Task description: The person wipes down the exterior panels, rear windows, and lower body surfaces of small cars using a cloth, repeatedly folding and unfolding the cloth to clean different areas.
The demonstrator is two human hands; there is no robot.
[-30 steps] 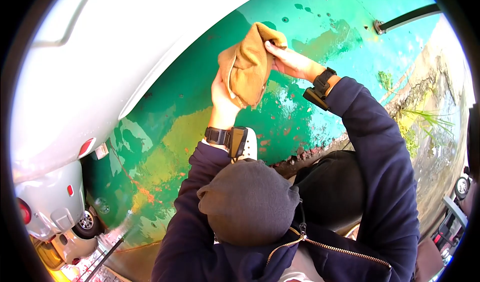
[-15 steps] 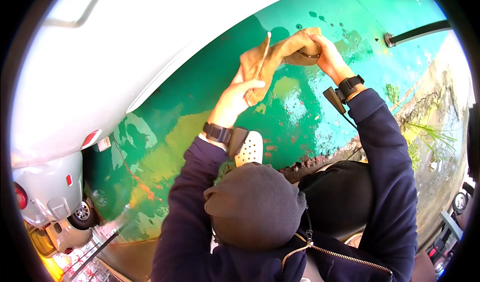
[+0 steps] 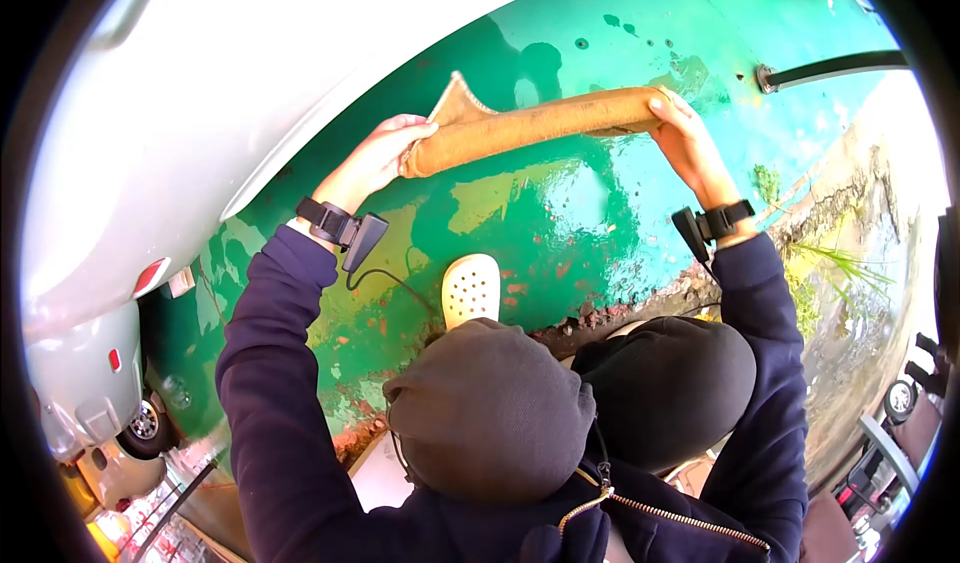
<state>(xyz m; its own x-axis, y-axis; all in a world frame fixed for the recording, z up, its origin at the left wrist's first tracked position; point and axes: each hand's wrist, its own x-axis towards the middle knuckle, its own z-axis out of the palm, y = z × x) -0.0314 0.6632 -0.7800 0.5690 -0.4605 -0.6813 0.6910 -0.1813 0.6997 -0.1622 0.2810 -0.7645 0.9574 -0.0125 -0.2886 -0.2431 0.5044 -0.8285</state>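
A tan-orange cloth (image 3: 540,128) is stretched taut, folded into a long strip, between my two hands above the wet ground. My left hand (image 3: 390,148) grips its left end, thumb on top, and a loose pointed corner with a pale stitched edge sticks up there. At the other end my right hand (image 3: 683,128) holds the cloth with the thumb pressed on it. Both hands are closed on the cloth. The underside of the strip is mostly hidden.
A white car body (image 3: 200,93) fills the upper left. Wet green painted ground (image 3: 590,253) lies below. My pale clog (image 3: 470,291) shows near my knee. A black curved bar (image 3: 835,68) stands at upper right; grass (image 3: 835,258) grows along the broken edge.
The bunched, twisted cloth has been pulled out straight. My left hand has moved left and my right hand slightly right, so they are farther apart.
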